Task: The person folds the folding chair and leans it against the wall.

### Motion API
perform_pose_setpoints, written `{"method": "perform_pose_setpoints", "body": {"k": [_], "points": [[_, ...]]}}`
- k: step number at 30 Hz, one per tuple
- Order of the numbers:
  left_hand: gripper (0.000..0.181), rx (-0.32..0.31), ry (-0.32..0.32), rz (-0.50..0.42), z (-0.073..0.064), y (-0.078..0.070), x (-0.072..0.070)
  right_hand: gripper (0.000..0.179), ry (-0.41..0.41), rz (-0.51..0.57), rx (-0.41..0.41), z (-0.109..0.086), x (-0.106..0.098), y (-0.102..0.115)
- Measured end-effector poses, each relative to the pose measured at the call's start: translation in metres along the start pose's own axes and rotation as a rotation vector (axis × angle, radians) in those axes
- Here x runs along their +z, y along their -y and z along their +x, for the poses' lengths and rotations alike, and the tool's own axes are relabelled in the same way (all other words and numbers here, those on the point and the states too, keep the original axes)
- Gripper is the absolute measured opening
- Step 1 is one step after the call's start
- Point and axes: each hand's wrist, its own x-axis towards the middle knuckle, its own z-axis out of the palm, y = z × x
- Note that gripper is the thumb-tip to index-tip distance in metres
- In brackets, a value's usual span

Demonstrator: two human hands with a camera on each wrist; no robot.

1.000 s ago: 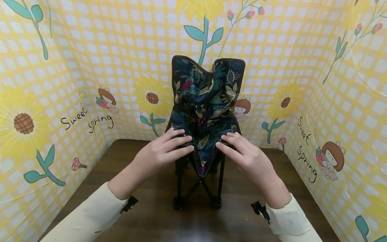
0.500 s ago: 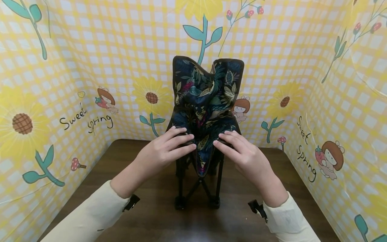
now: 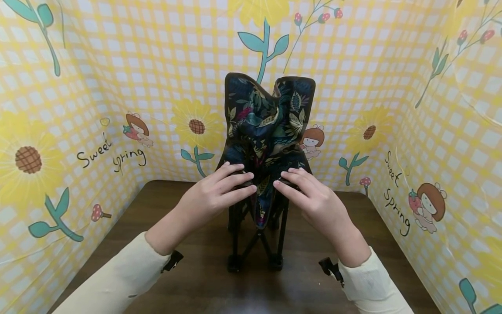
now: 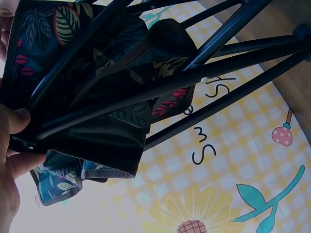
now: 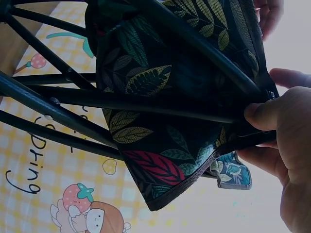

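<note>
A small folding camp chair with dark leaf-print fabric stands upright on the table, its seat sagging into a deep fold. My left hand grips the seat's front left corner, and my right hand grips the front right corner. The left thumb shows against the black frame tubes in the left wrist view. Likewise, the right thumb presses by the tube ends in the right wrist view. Crossed front legs meet below the fabric and end in black feet.
A brown wooden table lies under the chair. Yellow checked cloth with flowers and cartoon figures hangs behind and on both sides. Black straps sit at the sleeve cuffs.
Both hands have moved slightly inward, bringing the chair's front corners closer together. The seat fabric folds tighter and the front feet stand a little nearer each other.
</note>
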Motion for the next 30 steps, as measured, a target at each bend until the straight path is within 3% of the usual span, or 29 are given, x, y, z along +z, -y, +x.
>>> {"method": "perform_pose_setpoints", "body": {"k": [6,30], "points": [[0.05,0.005,-0.01,-0.008,0.002,0.0,0.001,0.056,-0.018,0.006,-0.014,0.004,0.002,0.0],[0.047,0.001,-0.034,-0.025,0.01,0.001,0.006,0.058,0.008,-0.001,-0.005,0.011,0.004,0.0]]}}
